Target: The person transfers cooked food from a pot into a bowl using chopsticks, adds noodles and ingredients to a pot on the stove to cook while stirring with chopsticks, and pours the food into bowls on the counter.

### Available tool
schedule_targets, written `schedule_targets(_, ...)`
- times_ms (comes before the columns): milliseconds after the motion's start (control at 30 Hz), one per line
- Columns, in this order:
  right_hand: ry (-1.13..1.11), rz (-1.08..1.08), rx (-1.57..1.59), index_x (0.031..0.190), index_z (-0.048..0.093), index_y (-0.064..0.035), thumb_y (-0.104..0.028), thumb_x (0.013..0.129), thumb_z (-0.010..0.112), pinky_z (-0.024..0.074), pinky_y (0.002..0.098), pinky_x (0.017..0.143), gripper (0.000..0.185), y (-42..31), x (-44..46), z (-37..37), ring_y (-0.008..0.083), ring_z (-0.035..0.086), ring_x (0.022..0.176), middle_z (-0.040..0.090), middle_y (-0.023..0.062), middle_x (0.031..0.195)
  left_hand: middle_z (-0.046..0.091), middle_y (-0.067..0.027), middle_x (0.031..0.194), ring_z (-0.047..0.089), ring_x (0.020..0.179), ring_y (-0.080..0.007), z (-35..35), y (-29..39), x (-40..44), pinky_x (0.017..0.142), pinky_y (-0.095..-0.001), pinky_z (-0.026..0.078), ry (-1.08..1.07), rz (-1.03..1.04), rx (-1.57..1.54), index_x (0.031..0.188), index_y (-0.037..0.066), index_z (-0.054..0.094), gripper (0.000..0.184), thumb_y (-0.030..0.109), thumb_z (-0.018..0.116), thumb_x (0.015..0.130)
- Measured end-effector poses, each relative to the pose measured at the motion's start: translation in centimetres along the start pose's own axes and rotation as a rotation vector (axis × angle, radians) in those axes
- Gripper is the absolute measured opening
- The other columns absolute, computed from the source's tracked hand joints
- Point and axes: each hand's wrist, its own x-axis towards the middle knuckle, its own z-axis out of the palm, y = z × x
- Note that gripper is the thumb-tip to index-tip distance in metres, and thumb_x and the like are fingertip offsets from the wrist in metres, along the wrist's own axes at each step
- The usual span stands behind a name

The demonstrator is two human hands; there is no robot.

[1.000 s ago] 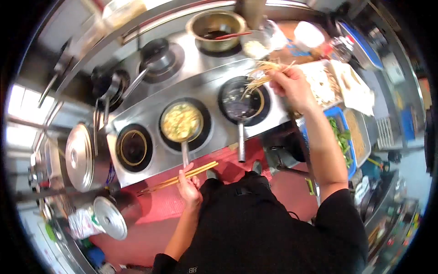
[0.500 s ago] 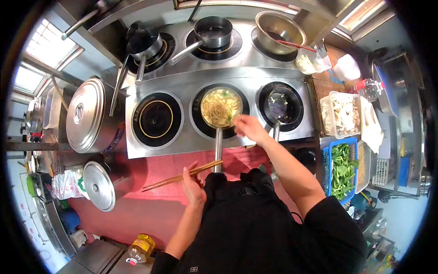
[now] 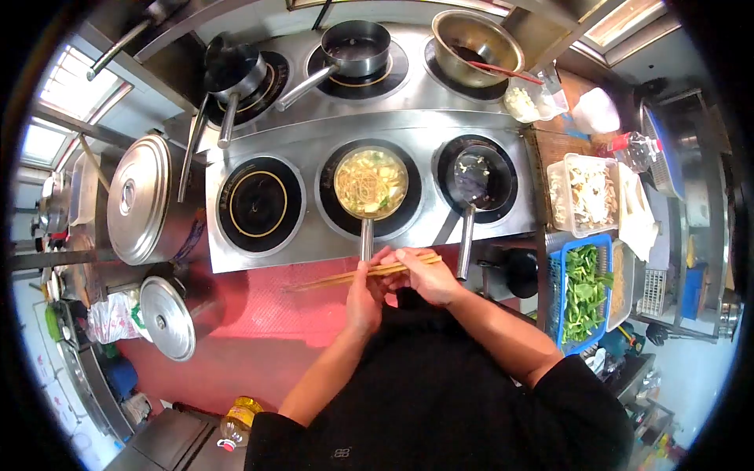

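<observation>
Both my hands are together at the front edge of the stove, with a pair of long wooden chopsticks (image 3: pixel 328 280) lying across them. My left hand (image 3: pixel 366 300) is closed around the middle of the chopsticks. At their right end, my right hand (image 3: pixel 428 279) grips them, some of its fingers hidden. The chopstick tips point left over the red floor. Just beyond my hands, a pan of noodles in broth (image 3: pixel 371 184) with pale chunks and bits of green sits on the middle front burner, its metal handle pointing toward me. To its right stands a dark frying pan (image 3: pixel 481 182) with a few scraps inside.
Behind are two saucepans (image 3: pixel 356 49) (image 3: pixel 236 74) and a metal bowl (image 3: pixel 475 47) with red chopsticks. On the right are a tub of sliced mushrooms (image 3: pixel 587 196) and a blue basket of greens (image 3: pixel 583 294). Large lidded pots (image 3: pixel 145 200) flank the left.
My right hand has come back from the edge of the noodle pan to the chopsticks in my left hand. The left hand has moved right and up. The view has shifted slightly.
</observation>
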Motion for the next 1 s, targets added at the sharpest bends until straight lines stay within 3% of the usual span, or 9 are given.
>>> schedule_targets(100, 0.147, -0.071, -0.095, 0.106, 0.064, 0.0029, -0.027, 0.1, 0.051, 0.0552, 0.0266, 0.066, 0.033, -3.1, -0.4, -2.1, 0.0156, 0.064, 0.073, 0.068, 0.0115, 0.089, 0.062, -0.0123, 0.115, 0.061, 0.099, -0.0193, -1.8, -1.8, -0.6, 0.08, -0.033, 0.049, 0.06, -0.008, 0.142, 0.13, -0.001, 0.052, 0.055, 0.042, 0.03, 0.103)
schedule_targets(167, 0.177, -0.282, -0.273, 0.108, 0.065, 0.0035, -0.022, 0.099, 0.054, 0.0538, 0.0283, 0.073, 0.029, -5.2, 0.5, -5.7, 0.0137, 0.063, 0.077, 0.069, 0.01, 0.09, 0.063, -0.0116, 0.112, 0.061, 0.099, -0.0186, -5.1, -3.0, -2.2, 0.083, -0.0324, 0.049, 0.11, 0.046, 0.561, 0.129, 0.0, 0.054, 0.049, 0.038, 0.037, 0.103)
schedule_targets(233, 0.246, -0.415, -0.454, 0.106, 0.067, 0.002, -0.016, 0.096, 0.058, 0.0504, 0.0268, 0.076, 0.023, -7.6, 1.1, -8.3, 0.0126, 0.061, 0.081, 0.066, 0.0062, 0.091, 0.064, -0.0111, 0.111, 0.06, 0.1, -0.0188, -7.3, -3.7, -5.1, 0.086, -0.0324, 0.048, 0.235, 0.037, 0.633, 0.127, 0.0, 0.056, 0.044, 0.033, 0.044, 0.101)
schedule_targets(333, 0.187, -0.518, -0.667, 0.104, 0.068, 0.0004, -0.012, 0.093, 0.061, 0.0486, 0.0262, 0.076, 0.018, -8.4, 3.7, -11.6, 0.0141, 0.061, 0.083, 0.064, 0.0057, 0.091, 0.063, -0.0181, 0.116, 0.061, 0.103, -0.033, -14.3, -7.1, -9.7, 0.092, -0.0409, 0.047, 0.338, -0.048, 1.201, 0.131, -0.001, 0.051, 0.045, 0.029, 0.05, 0.097)
schedule_targets(433, 0.081, -0.564, -0.811, 0.103, 0.069, -0.0018, -0.011, 0.09, 0.064, 0.0479, 0.0272, 0.077, 0.017, -8.4, 5.1, -10.9, 0.0168, 0.061, 0.085, 0.062, 0.007, 0.09, 0.057, -0.0254, 0.124, 0.054, 0.111, -0.0445, -16.0, -8.7, -15.7, 0.098, -0.0474, 0.043, 0.221, -0.083, 1.627, 0.137, 0.002, 0.045, 0.052, 0.026, 0.055, 0.092)
schedule_targets(567, 0.022, -0.665, -0.953, 0.102, 0.07, -0.0037, -0.011, 0.089, 0.065, 0.0498, 0.0311, 0.079, 0.016, -7.4, 7.8, -8.8, 0.0213, 0.063, 0.09, 0.065, 0.0119, 0.094, 0.052, -0.0251, 0.131, 0.051, 0.119, -0.0406, -15.5, -9.4, -19.1, 0.102, -0.0451, 0.04, -0.11, -0.1, 1.857, 0.141, 0.004, 0.041, 0.059, 0.028, 0.058, 0.09)
schedule_targets(667, 0.049, -0.748, -1.045, 0.104, 0.069, -0.0017, -0.012, 0.09, 0.064, 0.0513, 0.0322, 0.081, 0.018, -8.5, 9.2, -8.8, 0.0229, 0.065, 0.094, 0.067, 0.0146, 0.101, 0.051, -0.0249, 0.132, 0.051, 0.12, -0.0403, -15.1, -8.7, -19.3, 0.102, -0.045, 0.04, -0.203, -0.159, 1.804, 0.141, 0.004, 0.04, 0.061, 0.029, 0.059, 0.089)
schedule_targets(833, 0.265, -0.608, -0.888, 0.105, 0.068, -0.0002, -0.013, 0.092, 0.062, 0.0514, 0.0296, 0.081, 0.02, -12.2, 7.4, -10.6, 0.0217, 0.068, 0.089, 0.071, 0.0141, 0.097, 0.049, -0.0245, 0.135, 0.049, 0.122, -0.0399, -15.9, -7.0, -18.5, 0.103, -0.0447, 0.039, -0.212, -0.213, 1.665, 0.143, 0.004, 0.038, 0.065, 0.031, 0.061, 0.088)
schedule_targets(1000, 0.266, -0.394, -1.2, 0.1, 0.069, -0.0009, -0.018, 0.09, 0.062, 0.0518, 0.0318, 0.077, 0.021, -13.4, 4.6, -8.7, 0.0208, 0.068, 0.082, 0.071, 0.0153, 0.089, 0.047, -0.0241, 0.138, 0.048, 0.123, -0.0394, -17.7, -5.6, -16.5, 0.104, -0.0445, 0.039, -0.269, 0.045, 1.673, 0.144, 0.004, 0.036, 0.069, 0.032, 0.063, 0.086)
